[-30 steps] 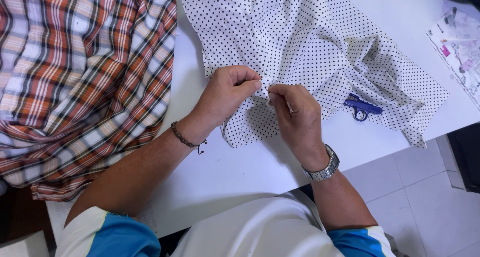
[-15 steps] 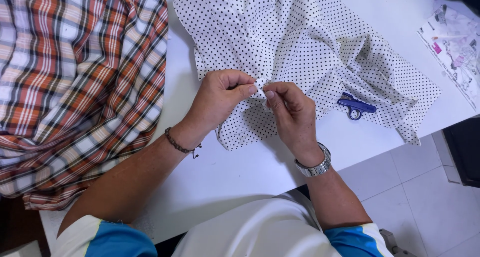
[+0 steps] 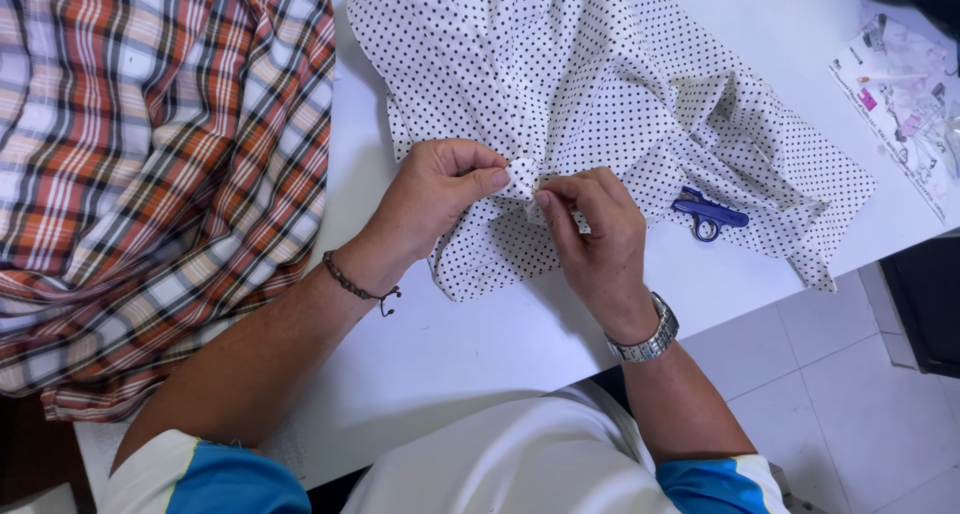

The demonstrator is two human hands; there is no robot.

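- Between my hands, the polka-dot fabric (image 3: pixel 600 94) looks light, soft and floppy
- My left hand (image 3: pixel 440 199) and right hand (image 3: pixel 595 239) both pinch one small fold; I'd grip hems, not loose middle

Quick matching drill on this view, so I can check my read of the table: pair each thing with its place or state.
Things:
1. dotted white cloth
2. plaid cloth
3. blue snips
4. printed sheet

Places or states:
a. at the table's far right edge
b. pinched between left hand and right hand
c. heaped on the left of the white table
d. lying partly under a fold of cloth

Pairs: 1-b, 2-c, 3-d, 4-a
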